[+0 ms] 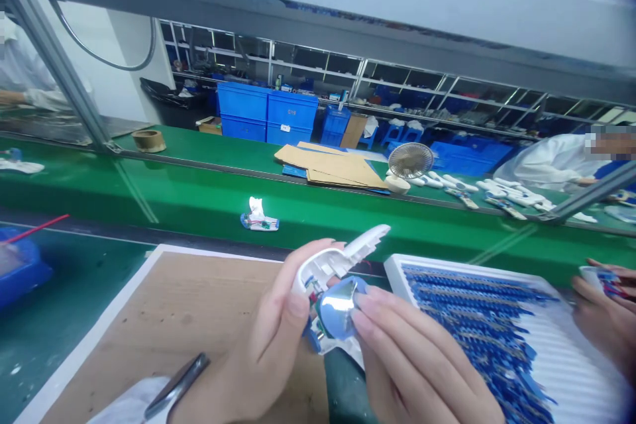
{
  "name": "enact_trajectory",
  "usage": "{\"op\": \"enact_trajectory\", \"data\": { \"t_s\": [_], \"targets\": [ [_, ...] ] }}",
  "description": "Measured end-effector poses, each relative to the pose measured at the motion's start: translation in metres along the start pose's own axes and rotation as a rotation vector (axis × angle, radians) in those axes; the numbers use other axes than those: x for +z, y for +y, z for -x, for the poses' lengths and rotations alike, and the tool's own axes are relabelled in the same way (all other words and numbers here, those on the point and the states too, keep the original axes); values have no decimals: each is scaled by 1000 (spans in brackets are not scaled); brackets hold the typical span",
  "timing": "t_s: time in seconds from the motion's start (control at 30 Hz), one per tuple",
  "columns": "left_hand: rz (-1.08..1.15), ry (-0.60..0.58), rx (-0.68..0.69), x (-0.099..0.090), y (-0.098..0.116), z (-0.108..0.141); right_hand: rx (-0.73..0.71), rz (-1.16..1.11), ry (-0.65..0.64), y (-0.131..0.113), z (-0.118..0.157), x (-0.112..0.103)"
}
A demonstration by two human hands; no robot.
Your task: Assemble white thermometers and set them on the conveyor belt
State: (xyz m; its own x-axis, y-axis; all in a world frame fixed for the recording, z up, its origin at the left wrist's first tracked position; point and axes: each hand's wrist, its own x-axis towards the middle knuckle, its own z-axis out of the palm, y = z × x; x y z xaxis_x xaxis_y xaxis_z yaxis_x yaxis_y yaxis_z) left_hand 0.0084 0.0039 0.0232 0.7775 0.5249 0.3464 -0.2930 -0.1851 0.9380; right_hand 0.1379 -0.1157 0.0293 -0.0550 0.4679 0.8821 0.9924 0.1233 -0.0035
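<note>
My left hand (271, 324) grips a white plastic housing (330, 264), which is open and shows a small circuit board and wires inside. My right hand (412, 361) presses its fingertips on a shiny silver reflector cup (338, 310) with a blue rim, seated in that housing. A dark metal tool (176, 385) lies by my left wrist on a brown wooden work board (163, 324). To my right stands a white tray (561, 344) packed with rows of blue parts. A co-worker's hand (603, 305) at the right edge holds a small white-and-blue item.
A green conveyor belt (199, 189) runs across, carrying a partly assembled unit (259, 217), cardboard sheets (332, 165), a small fan (410, 160) and several white devices (511, 193). A co-worker in white (551, 162) sits beyond it. Blue crates (265, 112) stand behind; a blue bin (22, 268) sits left.
</note>
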Motion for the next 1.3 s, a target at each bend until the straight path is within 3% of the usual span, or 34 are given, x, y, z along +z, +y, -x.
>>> {"op": "enact_trajectory", "data": {
  "t_s": [0.13, 0.6, 1.03, 1.3],
  "targets": [
    [-120, -104, 50, -3, 2, 6, -90, -36, 81, 8, 3, 2],
    [-342, -157, 243, -3, 3, 4, -134, -22, 97, 10, 8, 0],
    [-324, -48, 405, -1, -3, -3, -92, -54, 116, 7, 7, 4],
    [-357, -48, 402, -2, -1, -3, -145, -70, 72, 9, 5, 1]
  ]
}}
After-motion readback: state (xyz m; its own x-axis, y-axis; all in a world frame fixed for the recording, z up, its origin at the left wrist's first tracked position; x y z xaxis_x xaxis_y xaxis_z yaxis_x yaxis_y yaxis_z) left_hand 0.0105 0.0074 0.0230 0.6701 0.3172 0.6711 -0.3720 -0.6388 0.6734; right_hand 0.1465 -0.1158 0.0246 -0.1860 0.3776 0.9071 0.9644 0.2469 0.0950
